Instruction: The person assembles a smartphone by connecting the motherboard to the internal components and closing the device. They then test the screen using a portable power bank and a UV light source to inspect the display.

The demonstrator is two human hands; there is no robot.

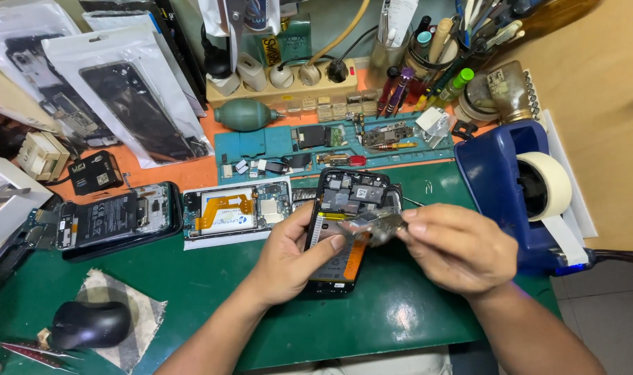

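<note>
1. Head view, hands: the left hand cradles an opened phone, thumb lying across its battery. The right hand pinches a small grey part between thumb and forefinger, closed on it just above the phone's middle.
2. Step: I judge the part is being lifted off or fitted onto the phone's inner board; the two fingertips nearly meet over it.
3. Next move, as a judgement: it calls for a steady left grip and a fine, level motion of the pinching fingers, since the part looks thin and flexes easily.
4. Count: three opened phones, namely the held one, a second phone just left of the left thumb, and a third phone farther left.
5. One mouse lies well left of the left wrist; one tape dispenser stands just beyond the right knuckles.
</note>
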